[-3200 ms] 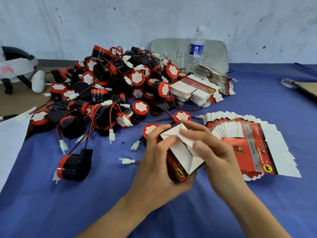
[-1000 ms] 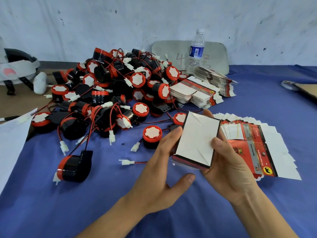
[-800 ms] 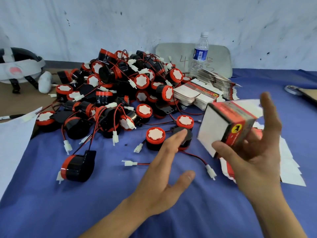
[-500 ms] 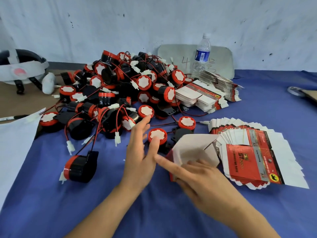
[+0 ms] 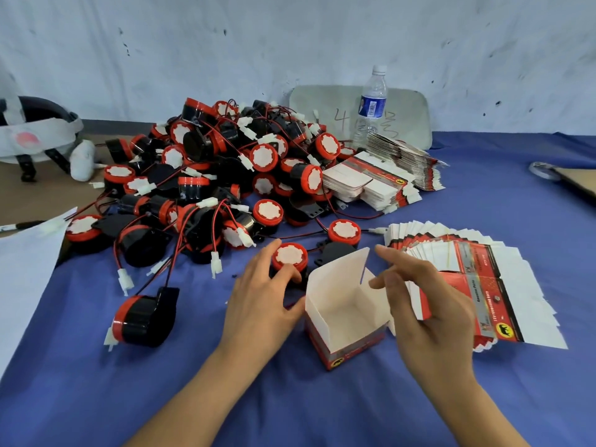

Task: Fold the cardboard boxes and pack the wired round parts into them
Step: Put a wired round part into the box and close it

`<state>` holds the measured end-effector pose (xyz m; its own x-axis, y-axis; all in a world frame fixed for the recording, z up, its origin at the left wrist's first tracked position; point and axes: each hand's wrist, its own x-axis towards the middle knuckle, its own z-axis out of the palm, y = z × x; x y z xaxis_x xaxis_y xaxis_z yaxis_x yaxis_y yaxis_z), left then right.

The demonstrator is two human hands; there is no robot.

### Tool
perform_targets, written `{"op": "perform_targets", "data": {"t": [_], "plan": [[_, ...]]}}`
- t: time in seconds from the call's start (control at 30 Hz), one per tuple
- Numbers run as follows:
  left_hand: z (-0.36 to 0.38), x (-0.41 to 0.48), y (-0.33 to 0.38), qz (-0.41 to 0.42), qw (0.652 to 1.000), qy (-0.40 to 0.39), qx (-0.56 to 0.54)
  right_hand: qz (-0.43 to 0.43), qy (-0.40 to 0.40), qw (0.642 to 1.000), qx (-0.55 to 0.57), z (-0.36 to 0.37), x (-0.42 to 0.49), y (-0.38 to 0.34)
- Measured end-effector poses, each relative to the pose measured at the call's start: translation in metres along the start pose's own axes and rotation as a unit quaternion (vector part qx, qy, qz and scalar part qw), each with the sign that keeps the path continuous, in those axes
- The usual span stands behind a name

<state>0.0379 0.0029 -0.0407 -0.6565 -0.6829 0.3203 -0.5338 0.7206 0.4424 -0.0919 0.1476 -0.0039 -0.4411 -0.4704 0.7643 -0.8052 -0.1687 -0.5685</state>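
Note:
A folded red cardboard box (image 5: 346, 314) with a white inside stands upright on the blue cloth, its top flaps open and nothing in it. My left hand (image 5: 263, 301) is just left of the box and its fingers curl round a black round part with a red cap (image 5: 289, 257). My right hand (image 5: 425, 301) hovers to the right of the box with relaxed fingers and holds nothing. A big heap of wired round parts (image 5: 225, 175) lies behind. Flat unfolded boxes (image 5: 483, 272) are fanned out under my right hand.
More stacks of flat boxes (image 5: 383, 179) lie at the back beside a water bottle (image 5: 370, 104) and a grey board (image 5: 406, 111). One black and red part (image 5: 142, 317) lies alone at the left. White paper (image 5: 22, 272) covers the left edge, with headgear (image 5: 35, 133) behind.
The folded box was turned over and set upright on the cloth with its top open. My right hand let go of it. My left hand reached to the red-capped part and took hold.

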Motion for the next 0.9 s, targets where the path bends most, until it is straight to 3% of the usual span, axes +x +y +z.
{"op": "perform_targets", "data": {"t": [0.1,0.2,0.27,0.33,0.43,0.53,0.57,0.63,0.7,0.73,0.8,0.87,0.9], "plan": [[0.001,0.002,-0.001,0.019,1.0,0.017,-0.015,0.028,0.006,1.0,0.002,0.001,-0.001,0.001],[-0.005,0.004,0.006,0.029,0.983,0.116,-0.138,0.029,0.008,1.0,-0.006,0.002,-0.001,0.001],[-0.016,0.004,0.013,-0.028,0.936,0.189,-0.297,0.014,0.008,1.0,-0.015,0.002,0.0,0.0],[-0.028,0.004,0.021,-0.085,0.853,0.215,-0.468,-0.004,0.008,1.0,-0.014,0.003,0.0,-0.001],[-0.042,0.003,0.025,-0.073,0.744,0.22,-0.626,-0.046,0.006,0.999,-0.023,0.004,-0.003,-0.002],[-0.053,0.003,0.031,-0.065,0.7,0.194,-0.684,-0.093,0.008,0.995,-0.035,0.006,-0.005,-0.005],[-0.055,0.001,0.033,-0.059,0.705,0.186,-0.682,-0.103,0.009,0.994,-0.032,0.006,-0.007,-0.006],[-0.054,-0.006,0.036,-0.016,0.762,0.19,-0.619,-0.13,0.001,0.992,-0.004,0.005,-0.008,-0.008],[-0.051,-0.015,0.039,0.109,0.851,0.231,-0.459,-0.146,-0.012,0.989,0.03,0.005,-0.01,-0.011],[-0.048,-0.019,0.041,0.194,0.876,0.238,-0.373,-0.126,-0.032,0.989,0.071,0.011,-0.014,-0.01],[-0.035,-0.028,0.047,0.324,0.889,0.203,-0.251,0.0,-0.065,0.981,0.183,0.019,-0.024,-0.008],[-0.023,-0.035,0.059,0.357,0.901,0.146,-0.198,0.203,-0.058,0.938,0.276,0.02,-0.04,-0.004],[-0.017,-0.037,0.062,0.36,0.905,0.131,-0.187,0.258,-0.051,0.919,0.293,0.015,-0.047,0.002]]}}
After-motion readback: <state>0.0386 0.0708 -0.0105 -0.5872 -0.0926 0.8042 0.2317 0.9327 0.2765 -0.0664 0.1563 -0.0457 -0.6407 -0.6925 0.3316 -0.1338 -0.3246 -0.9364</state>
